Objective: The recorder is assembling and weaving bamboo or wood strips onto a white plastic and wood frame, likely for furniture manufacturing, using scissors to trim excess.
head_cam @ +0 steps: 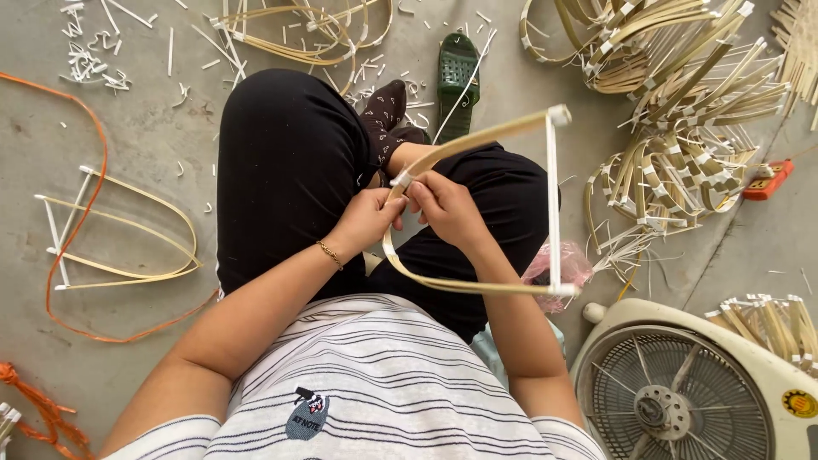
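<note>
Bamboo, pale and split thin, forms the bent frame point(511, 204) held at the centre of the picture: a strip curved into a loop whose two ends meet a white crossbar point(552, 204) standing upright to the right of the hands. The left hand point(368, 220) is closed, its fingertips pinching the strip at the bend, where a small white wrap sits. The right hand point(445, 209) touches it from the other side, fingers curled and pressed on the same spot. Both hands rest above the person's black trousers point(290, 170).

At the left of the frame a finished frame point(111, 230) lies on the grey concrete floor point(153, 128), ringed by an orange cord point(94, 153). A heap of like frames point(682, 111) fills the upper right. A green sandal point(457, 77) lies at top centre, and a cream fan point(682, 383) sits at lower right.
</note>
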